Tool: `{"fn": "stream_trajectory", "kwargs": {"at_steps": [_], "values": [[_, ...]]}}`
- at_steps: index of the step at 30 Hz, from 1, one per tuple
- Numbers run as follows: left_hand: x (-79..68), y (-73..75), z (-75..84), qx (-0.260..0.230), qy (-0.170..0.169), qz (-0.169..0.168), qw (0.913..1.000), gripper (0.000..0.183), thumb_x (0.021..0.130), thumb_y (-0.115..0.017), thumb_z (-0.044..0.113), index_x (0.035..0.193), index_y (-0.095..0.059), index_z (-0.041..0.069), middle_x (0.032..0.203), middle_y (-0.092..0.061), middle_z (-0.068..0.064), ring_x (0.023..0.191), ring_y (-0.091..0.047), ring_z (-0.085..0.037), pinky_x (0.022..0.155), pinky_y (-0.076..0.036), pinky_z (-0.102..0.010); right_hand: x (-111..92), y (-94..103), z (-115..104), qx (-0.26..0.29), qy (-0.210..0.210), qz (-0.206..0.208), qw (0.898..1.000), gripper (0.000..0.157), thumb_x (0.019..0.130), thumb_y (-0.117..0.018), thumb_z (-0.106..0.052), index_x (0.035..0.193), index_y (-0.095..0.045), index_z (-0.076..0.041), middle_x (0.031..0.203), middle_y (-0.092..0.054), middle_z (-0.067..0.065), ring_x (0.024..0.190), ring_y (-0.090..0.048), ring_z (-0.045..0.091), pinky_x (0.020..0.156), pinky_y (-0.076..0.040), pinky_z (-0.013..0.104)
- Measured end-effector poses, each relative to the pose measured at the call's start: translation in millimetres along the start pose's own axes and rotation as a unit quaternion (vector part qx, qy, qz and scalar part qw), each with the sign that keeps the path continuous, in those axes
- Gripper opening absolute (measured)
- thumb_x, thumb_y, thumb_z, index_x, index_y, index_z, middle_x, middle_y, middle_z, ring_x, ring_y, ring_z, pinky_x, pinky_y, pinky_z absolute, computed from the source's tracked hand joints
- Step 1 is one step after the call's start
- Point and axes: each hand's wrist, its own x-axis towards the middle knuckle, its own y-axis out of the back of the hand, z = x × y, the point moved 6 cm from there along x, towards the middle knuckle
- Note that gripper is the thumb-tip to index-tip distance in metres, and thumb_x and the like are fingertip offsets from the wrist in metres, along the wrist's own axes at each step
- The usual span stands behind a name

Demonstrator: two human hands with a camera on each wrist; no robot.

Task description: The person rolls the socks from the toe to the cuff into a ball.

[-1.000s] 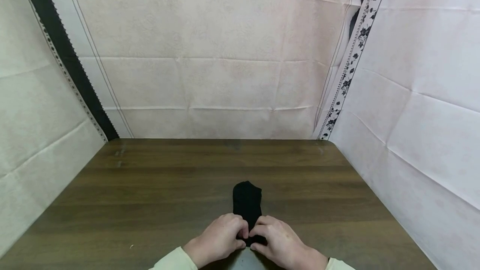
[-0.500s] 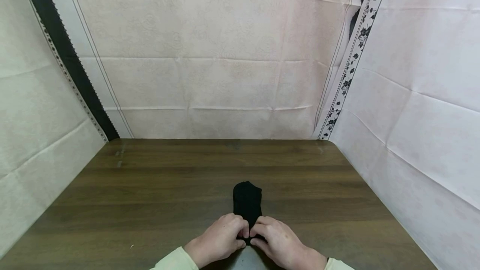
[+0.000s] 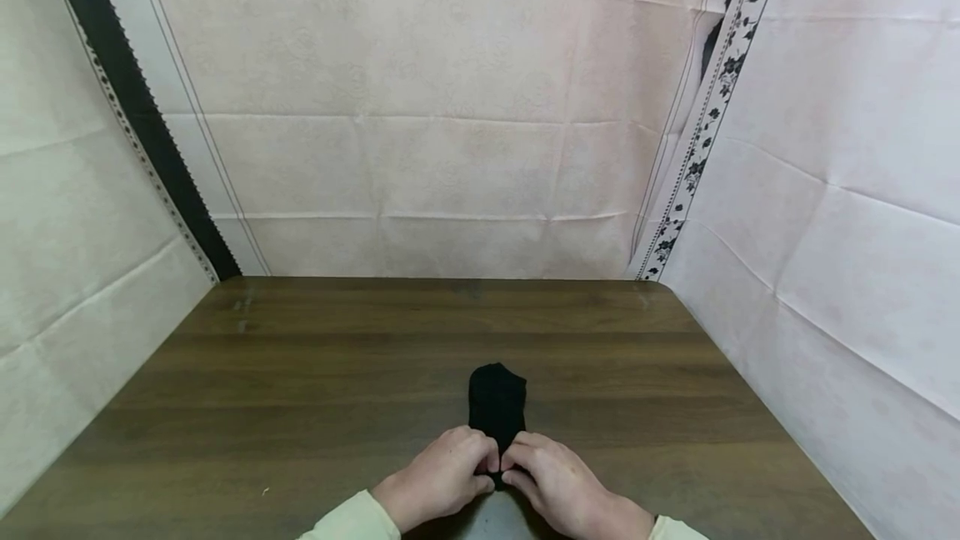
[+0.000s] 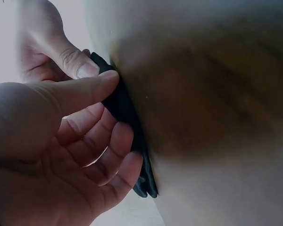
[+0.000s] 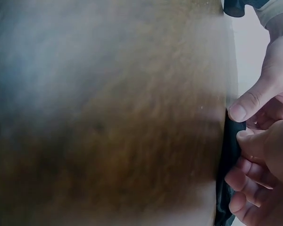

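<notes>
A black sock lies flat and lengthwise on the wooden table, its far end rounded. My left hand pinches its near end between thumb and fingers. Close beside it, my right hand pinches the same near end, the two thumbs almost touching. In the left wrist view the sock appears as a thin layered strip under both thumbs, with the other fingers curled behind it. From the right wrist, the dark edge of the sock shows beside the fingertips. Both hands cover part of the near end.
The brown wooden table spreads around the hands. A tiny pale scrap lies on it at the left. Pale creased cloth hangs behind the table, with more sheets along both sides.
The near end of the sock now shows less between the hands than one second ago. Both hands stay almost still, and the whole head view has shifted very slightly.
</notes>
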Motion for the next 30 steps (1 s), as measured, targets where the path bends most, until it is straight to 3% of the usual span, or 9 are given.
{"fn": "stream_trajectory", "kwargs": {"at_steps": [7, 16, 22, 26, 30], "values": [[0.4, -1.5, -2.7, -0.015, 0.017, -0.017, 0.9996, 0.008, 0.092, -0.074, 0.011, 0.087, -0.071, 0.018, 0.083, -0.059, 0.014, 0.078, -0.054, 0.000, 0.072, -0.049, -0.023, -2, 0.7, 3, 0.001, -0.018, -0.003, 1.000, 0.004, 0.099, -0.067, -0.022, 0.096, -0.070, -0.022, 0.090, -0.054, -0.018, 0.080, -0.051, -0.002, 0.071, -0.049, 0.021], [0.7, 0.2, -7.4, -0.037, 0.031, -0.026, 0.9985, 0.010, 0.095, -0.070, 0.010, 0.088, -0.071, 0.018, 0.086, -0.061, 0.015, 0.081, -0.055, -0.001, 0.088, -0.048, -0.040, -4, 1.8, 3, -0.023, -0.024, -0.008, 0.999, 0.016, 0.090, -0.077, -0.031, 0.101, -0.073, -0.020, 0.096, -0.060, -0.014, 0.088, -0.057, 0.001, 0.075, -0.052, 0.023], [1.3, 1.7, -9.5, -0.056, 0.037, -0.028, 0.9974, 0.010, 0.096, -0.067, 0.009, 0.092, -0.073, 0.016, 0.088, -0.064, 0.014, 0.084, -0.058, -0.003, 0.088, -0.049, -0.039, -3, 3.7, 0, -0.031, 0.000, 0.004, 1.000, 0.007, 0.095, -0.071, -0.023, 0.101, -0.073, -0.019, 0.096, -0.061, -0.014, 0.086, -0.056, 0.002, 0.074, -0.051, 0.023], [2.2, 2.4, -10.3, -0.056, 0.045, -0.027, 0.9970, 0.011, 0.097, -0.066, 0.010, 0.092, -0.074, 0.016, 0.087, -0.063, 0.014, 0.084, -0.058, -0.003, 0.089, -0.049, -0.040, -3, 5.0, 0, -0.035, 0.007, 0.013, 0.999, 0.009, 0.100, -0.065, -0.025, 0.101, -0.074, -0.021, 0.094, -0.060, -0.016, 0.085, -0.054, 0.001, 0.074, -0.050, 0.023], [3.1, 2.3, -10.5, -0.071, 0.045, -0.026, 0.9961, 0.013, 0.097, -0.066, 0.008, 0.089, -0.073, 0.015, 0.083, -0.063, 0.013, 0.077, -0.056, -0.002, 0.081, -0.050, -0.033, -2, 5.3, 1, -0.028, 0.000, 0.016, 0.999, 0.011, 0.101, -0.063, -0.024, 0.101, -0.073, -0.021, 0.093, -0.060, -0.016, 0.084, -0.054, 0.001, 0.073, -0.050, 0.023]]}}
